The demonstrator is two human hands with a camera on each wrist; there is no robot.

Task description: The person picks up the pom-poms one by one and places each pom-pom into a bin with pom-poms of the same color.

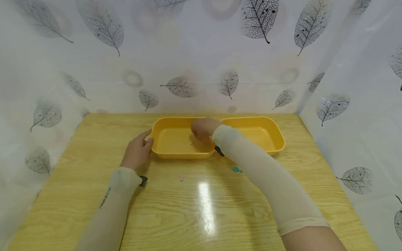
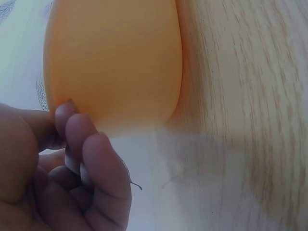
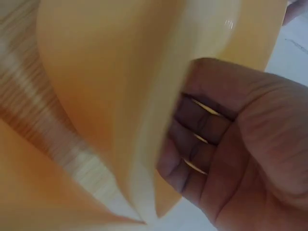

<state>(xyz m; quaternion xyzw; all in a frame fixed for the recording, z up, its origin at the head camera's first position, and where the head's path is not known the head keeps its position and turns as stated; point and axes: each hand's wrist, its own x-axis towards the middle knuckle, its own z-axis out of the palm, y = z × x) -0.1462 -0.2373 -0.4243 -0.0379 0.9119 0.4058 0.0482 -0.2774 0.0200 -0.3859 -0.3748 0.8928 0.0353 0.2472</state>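
Two yellow plastic trays stand side by side on the table. My left hand pinches the left end of the left tray at its rim; the left wrist view shows the fingertips on its outer wall. My right hand reaches down inside that same tray, near its right end. Its fingers bend, but the tray wall hides their tips in the right wrist view, so whatever they touch cannot be seen. Beside them on the tray floor lies a tiny pink piece.
The right tray is partly covered by my right forearm. In front of the trays, a small pink piece and a cluster of small teal pieces lie on the wooden table. Leaf-patterned sheets close off the back and sides.
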